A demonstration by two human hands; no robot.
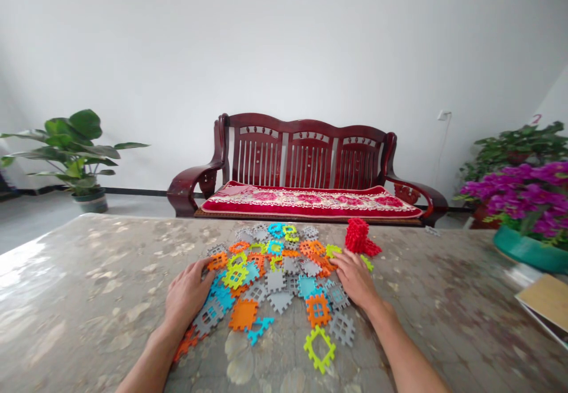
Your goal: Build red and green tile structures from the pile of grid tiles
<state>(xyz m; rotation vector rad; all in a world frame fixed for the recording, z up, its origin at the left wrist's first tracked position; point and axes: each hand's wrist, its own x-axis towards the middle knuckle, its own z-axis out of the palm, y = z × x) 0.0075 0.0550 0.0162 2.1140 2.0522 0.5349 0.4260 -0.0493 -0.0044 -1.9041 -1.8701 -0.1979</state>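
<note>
A heap of flat plastic interlocking tiles (275,269) in orange, blue, grey and lime lies spread on the table (89,298). My left hand (189,293) rests palm down on the heap's left edge, fingers stretched over grey and blue tiles. My right hand (354,277) lies flat on the right edge of the heap, fingers spread toward orange tiles. Just beyond my right hand stands a red block built of joined tiles (360,237). A lime tile (320,348) and an orange tile (243,314) lie nearest me.
A dark wooden bench (306,159) with a red cushion stands behind the table. A green plant in a pot (75,156) is at the far left. Purple flowers in a teal pot (528,203) sit at the table's right, with a book (548,304) by them.
</note>
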